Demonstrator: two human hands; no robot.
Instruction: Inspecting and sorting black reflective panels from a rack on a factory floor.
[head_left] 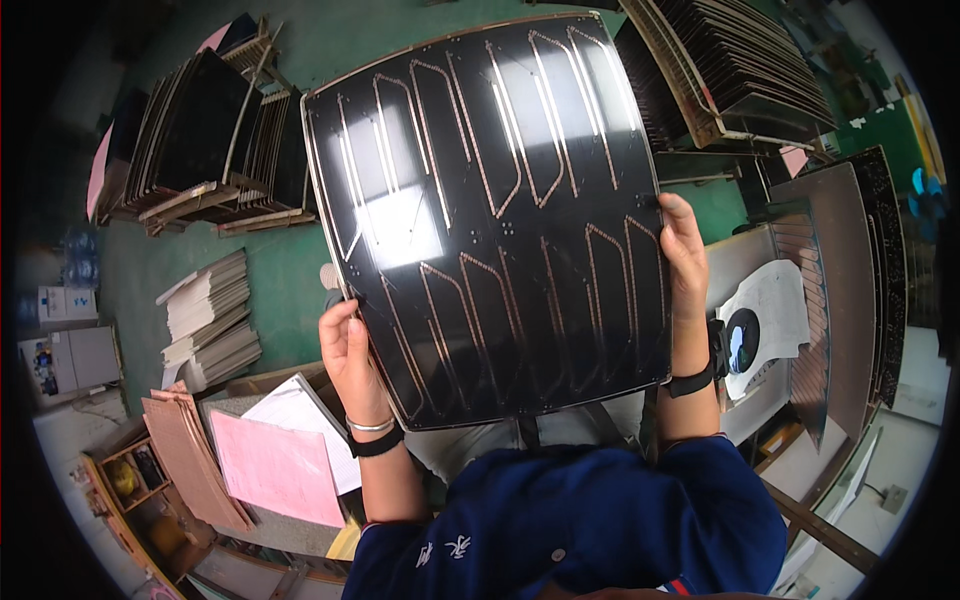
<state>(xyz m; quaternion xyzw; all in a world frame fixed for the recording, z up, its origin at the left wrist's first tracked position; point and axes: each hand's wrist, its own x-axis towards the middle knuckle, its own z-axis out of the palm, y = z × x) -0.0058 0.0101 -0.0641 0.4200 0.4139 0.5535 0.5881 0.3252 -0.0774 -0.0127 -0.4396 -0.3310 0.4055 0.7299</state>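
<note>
A large glossy black panel (490, 235) fills the middle of the view, patterned with rows of thin copper-coloured bent lines. Bright window reflections lie across its upper half. My left hand (350, 355) grips its left edge low down, with the thumb on the near face. On the opposite edge, somewhat higher, my right hand (684, 245) holds it, the fingertips wrapping the rim. The fingers behind the panel are hidden. Its lower edge is close to my blue shirt (560, 520).
Racks of upright dark panels stand at the far left (185, 130) and far right (750, 75). A stack of pale sheets (208, 315) is on the green floor. Pink paper (280, 465) lies on the left table; a white sheet with a black disc (742, 340) is on the right.
</note>
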